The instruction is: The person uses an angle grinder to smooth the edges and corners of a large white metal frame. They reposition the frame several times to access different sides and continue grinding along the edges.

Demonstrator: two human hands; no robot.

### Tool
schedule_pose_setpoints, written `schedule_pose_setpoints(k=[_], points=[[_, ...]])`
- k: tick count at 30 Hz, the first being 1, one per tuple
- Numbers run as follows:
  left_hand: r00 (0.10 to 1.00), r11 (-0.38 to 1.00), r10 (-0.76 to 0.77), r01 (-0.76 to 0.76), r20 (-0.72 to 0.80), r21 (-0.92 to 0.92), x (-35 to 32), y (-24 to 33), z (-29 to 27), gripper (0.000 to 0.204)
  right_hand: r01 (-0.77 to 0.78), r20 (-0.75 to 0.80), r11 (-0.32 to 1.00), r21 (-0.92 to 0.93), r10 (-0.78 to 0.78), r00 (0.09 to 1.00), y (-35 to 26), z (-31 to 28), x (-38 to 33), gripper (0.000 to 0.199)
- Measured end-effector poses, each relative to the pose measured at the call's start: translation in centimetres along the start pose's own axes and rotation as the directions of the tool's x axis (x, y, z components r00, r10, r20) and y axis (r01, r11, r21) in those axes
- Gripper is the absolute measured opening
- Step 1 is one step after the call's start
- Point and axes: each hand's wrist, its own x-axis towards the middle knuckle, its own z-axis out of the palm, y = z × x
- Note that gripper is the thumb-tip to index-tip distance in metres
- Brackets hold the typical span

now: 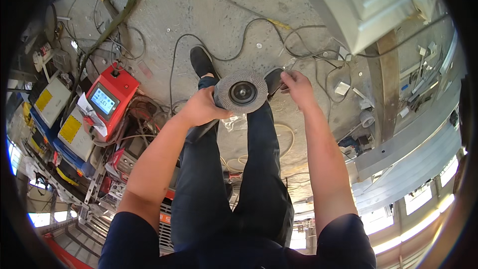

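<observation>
A round grey flap disc (226, 98) faces up in front of my legs, its black hub (243, 92) with a metal centre showing in the middle. My left hand (203, 106) is closed at the disc's left edge, thumb along its lower rim. Whatever lies beneath the disc is hidden, so I cannot tell whether a tool is attached. To the right of the disc and apart from it, my right hand (297, 88) has its fingers pinched together. Something small may be between the fingertips, but it is too small to name.
On the left stands a red machine (113, 89) with a lit screen, among cables and boxes. A black cable (244, 45) winds over the concrete floor past my shoes. A large grey metal piece (368, 5) is at upper right, near a rusty beam (387, 84) and scattered offcuts.
</observation>
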Motion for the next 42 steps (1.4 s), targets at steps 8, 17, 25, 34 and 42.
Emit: schedule_pose_setpoints(k=[8, 17, 25, 34, 42], points=[[0.999, 0.995, 0.026, -0.028, -0.021, -0.096, 3.8, -7.9, -4.7, 0.063, -0.069, -0.147, 0.984, -0.164, 0.044, 0.988, -0.3, 0.5, 9.6, 0.038], [0.996, 0.996, -0.035, 0.028, -0.079, -0.089, 3.0, -8.1, -7.2, 0.060, -0.035, -0.071, 0.965, -0.260, 0.017, 0.997, -3.3, 3.5, 11.2, 0.037], [0.996, 0.974, 0.054, -0.070, -0.078, -0.217, 1.2, -8.1, -7.4, 0.055, -0.032, 0.037, 0.906, -0.423, 0.053, 0.998, 3.7, 4.7, 7.9, 0.038], [0.999, 0.988, -0.030, 0.037, 0.045, -0.149, 1.4, -6.0, -7.6, 0.052, -0.337, -0.313, 0.828, -0.448, 0.208, 0.927, 22.0, 0.7, 6.0, 0.051], [0.992, 0.952, -0.124, 0.117, 0.007, 0.284, 4.1, -6.0, -6.4, 0.067, -0.353, -0.536, 0.890, -0.289, 0.155, 0.830, 24.0, 0.2, 16.6, 0.054]])
